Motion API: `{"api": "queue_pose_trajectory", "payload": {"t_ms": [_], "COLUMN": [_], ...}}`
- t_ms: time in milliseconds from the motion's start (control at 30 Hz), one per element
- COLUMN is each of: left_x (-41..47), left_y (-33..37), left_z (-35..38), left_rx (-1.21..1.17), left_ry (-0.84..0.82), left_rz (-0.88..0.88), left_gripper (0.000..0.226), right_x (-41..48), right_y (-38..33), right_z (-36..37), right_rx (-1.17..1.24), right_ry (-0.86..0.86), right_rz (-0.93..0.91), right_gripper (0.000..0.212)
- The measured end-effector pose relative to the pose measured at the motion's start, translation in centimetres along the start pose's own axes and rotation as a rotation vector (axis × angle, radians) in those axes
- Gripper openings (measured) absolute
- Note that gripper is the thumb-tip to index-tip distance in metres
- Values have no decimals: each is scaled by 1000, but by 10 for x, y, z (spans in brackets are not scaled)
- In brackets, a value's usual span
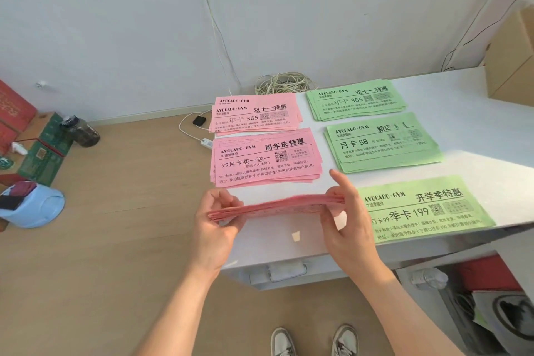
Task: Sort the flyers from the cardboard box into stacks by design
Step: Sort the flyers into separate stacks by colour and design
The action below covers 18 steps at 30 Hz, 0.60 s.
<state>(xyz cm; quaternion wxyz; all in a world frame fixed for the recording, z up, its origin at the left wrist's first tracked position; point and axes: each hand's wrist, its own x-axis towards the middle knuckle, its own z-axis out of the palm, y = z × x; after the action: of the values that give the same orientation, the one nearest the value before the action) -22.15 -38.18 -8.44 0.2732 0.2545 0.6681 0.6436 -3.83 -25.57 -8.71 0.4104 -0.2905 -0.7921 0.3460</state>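
A bundle of pink flyers (283, 206) is being held flat and edge-on just above the front edge of the white table (476, 130). The left hand (215, 222) is pinching its left end with curled fingers. The right hand (346, 217) is gripping its right end, index finger raised. On the table, two pink stacks (265, 159) and three green stacks (381, 143) are lying apart. A cardboard box (511, 61) is sitting at the table's far right end.

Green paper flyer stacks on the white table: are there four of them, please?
No, only three lie there: the far green stack, the middle green stack and the near green stack.
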Motion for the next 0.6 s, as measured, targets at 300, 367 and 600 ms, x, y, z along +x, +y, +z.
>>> {"api": "queue_pose_trajectory", "payload": {"t_ms": [300,367,600], "left_x": [-3,-4,-12], "left_y": [-2,1,-9], "left_z": [-9,-9,-17], "left_rx": [171,246,438], "left_ry": [-32,-19,8], "left_rz": [-44,-35,-56], "left_gripper": [33,41,39], "right_x": [-4,-2,-9], "right_y": [2,-1,2], "right_z": [1,1,3], "right_rx": [-24,-19,-22], "right_ry": [-74,-61,-108], "right_rz": [33,27,48], "right_gripper": [73,70,83]}}
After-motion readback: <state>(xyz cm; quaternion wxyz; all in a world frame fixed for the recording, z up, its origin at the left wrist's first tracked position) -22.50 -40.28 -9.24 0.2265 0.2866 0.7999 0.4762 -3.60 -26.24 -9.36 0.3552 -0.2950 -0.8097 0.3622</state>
